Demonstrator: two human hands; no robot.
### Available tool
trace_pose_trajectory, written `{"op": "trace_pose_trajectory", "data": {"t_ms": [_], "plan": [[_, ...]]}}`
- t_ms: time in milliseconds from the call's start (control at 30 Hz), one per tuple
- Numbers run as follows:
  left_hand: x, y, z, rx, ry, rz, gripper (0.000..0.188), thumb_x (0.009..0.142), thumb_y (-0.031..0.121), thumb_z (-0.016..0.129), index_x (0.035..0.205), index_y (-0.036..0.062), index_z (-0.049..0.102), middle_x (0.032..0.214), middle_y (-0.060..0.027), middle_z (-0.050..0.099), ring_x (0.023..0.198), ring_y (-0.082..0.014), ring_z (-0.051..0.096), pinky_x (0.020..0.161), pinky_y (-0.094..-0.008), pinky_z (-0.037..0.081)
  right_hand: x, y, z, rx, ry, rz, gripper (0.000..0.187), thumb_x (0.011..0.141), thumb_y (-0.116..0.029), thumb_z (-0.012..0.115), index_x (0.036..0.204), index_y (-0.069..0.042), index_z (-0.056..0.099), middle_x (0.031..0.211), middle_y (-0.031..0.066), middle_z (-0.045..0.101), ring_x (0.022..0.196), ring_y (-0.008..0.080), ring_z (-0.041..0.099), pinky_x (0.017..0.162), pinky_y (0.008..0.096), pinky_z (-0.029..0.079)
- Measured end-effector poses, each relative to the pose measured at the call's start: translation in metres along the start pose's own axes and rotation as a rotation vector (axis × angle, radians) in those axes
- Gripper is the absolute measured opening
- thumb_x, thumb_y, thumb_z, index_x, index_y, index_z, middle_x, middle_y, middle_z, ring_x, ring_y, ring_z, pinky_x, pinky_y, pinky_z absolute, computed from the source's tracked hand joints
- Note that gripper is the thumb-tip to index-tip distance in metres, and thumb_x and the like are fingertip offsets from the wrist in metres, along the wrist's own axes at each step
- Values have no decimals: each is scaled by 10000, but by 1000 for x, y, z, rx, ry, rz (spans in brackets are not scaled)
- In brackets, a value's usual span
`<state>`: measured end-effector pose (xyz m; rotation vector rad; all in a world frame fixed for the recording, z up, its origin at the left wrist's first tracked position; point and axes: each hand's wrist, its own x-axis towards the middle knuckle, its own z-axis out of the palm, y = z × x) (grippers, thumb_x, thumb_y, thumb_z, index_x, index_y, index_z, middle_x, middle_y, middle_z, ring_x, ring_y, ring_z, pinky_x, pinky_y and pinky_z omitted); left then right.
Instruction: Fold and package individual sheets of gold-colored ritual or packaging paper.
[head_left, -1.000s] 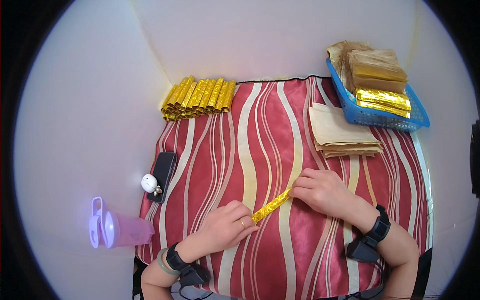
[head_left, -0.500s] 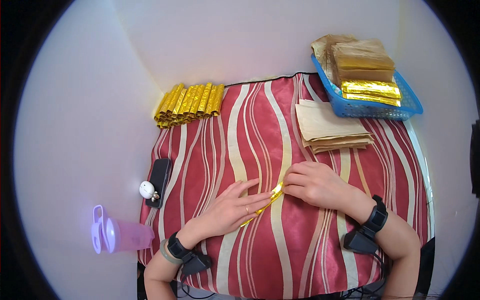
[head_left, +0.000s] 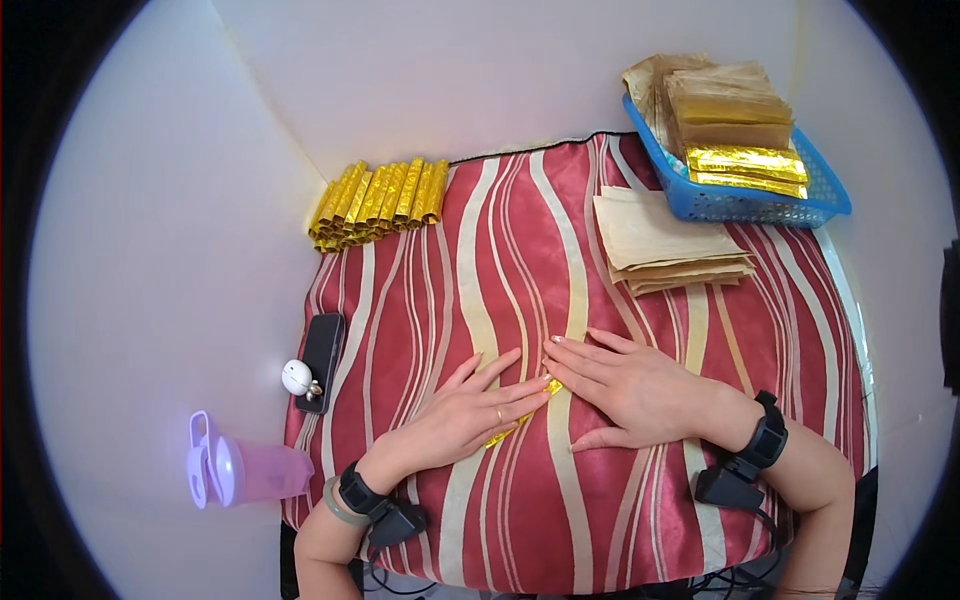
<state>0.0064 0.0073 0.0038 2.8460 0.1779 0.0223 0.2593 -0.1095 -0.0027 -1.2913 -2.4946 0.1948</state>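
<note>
A narrow strip of shiny gold foil paper (head_left: 512, 430) lies slantwise on the striped cloth, mostly covered by fingers. My left hand (head_left: 468, 415) rests on it with the fingers stretched out, pressing it against the cloth. From the right, my right hand (head_left: 635, 392) lies flat with its thumb apart, and its fingertips touch the strip's upper end. Neither hand grips anything. Whether the paper is folded or rolled beneath the fingers is hidden.
Gold paper rolls (head_left: 382, 200) are stacked at the back left. A blue basket (head_left: 760, 205) holding paper and gold sheets stands back right, before it a pile of tan paper (head_left: 665, 240). A phone (head_left: 320, 360), a white rounded object (head_left: 297, 378) and a purple bottle (head_left: 250, 470) are at left.
My right hand has gone from pinching the strip's upper end to lying flat with fingers extended. My left hand stays on the strip. The view has shifted slightly.
</note>
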Motion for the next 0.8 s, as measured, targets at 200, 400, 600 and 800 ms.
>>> {"op": "trace_pose_trajectory", "data": {"t_ms": [200, 400, 600, 800], "plan": [[-2, 0, -2, 13, -36, -3, 429, 949, 212, 575, 1378, 211, 562, 1510, 28, 450, 1430, -342, 321, 1143, -558, 261, -1, -2, 0, -39, -24, 20, 904, 914, -634, 499, 1434, 95, 374, 1515, 249, 360, 1446, 314, 306, 1201, 436, 202], [-4, 0, -4, -19, -33, 6, 407, 948, 213, 577, 1354, 229, 587, 1507, 28, 455, 1428, -337, 328, 1143, -560, 254, -1, -3, 0, -60, -34, 42, 935, 912, -659, 478, 1441, 102, 359, 1520, 253, 348, 1455, 315, 286, 1208, 433, 179], [-4, 1, -4, -3, -24, 4, 405, 943, 215, 584, 1347, 234, 594, 1500, 34, 464, 1422, -334, 339, 1140, -557, 259, 3, -12, 4, -50, 14, 46, 976, 892, -684, 488, 1434, 117, 354, 1522, 262, 340, 1459, 314, 280, 1209, 431, 184], [-7, -1, -3, -16, -46, 10, 424, 943, 218, 597, 1365, 245, 574, 1518, 44, 438, 1434, -328, 321, 1153, -561, 237, 3, -13, 7, -67, -29, 68, 1010, 884, -700, 489, 1424, 141, 344, 1524, 276, 327, 1457, 349, 275, 1210, 420, 192]]}}
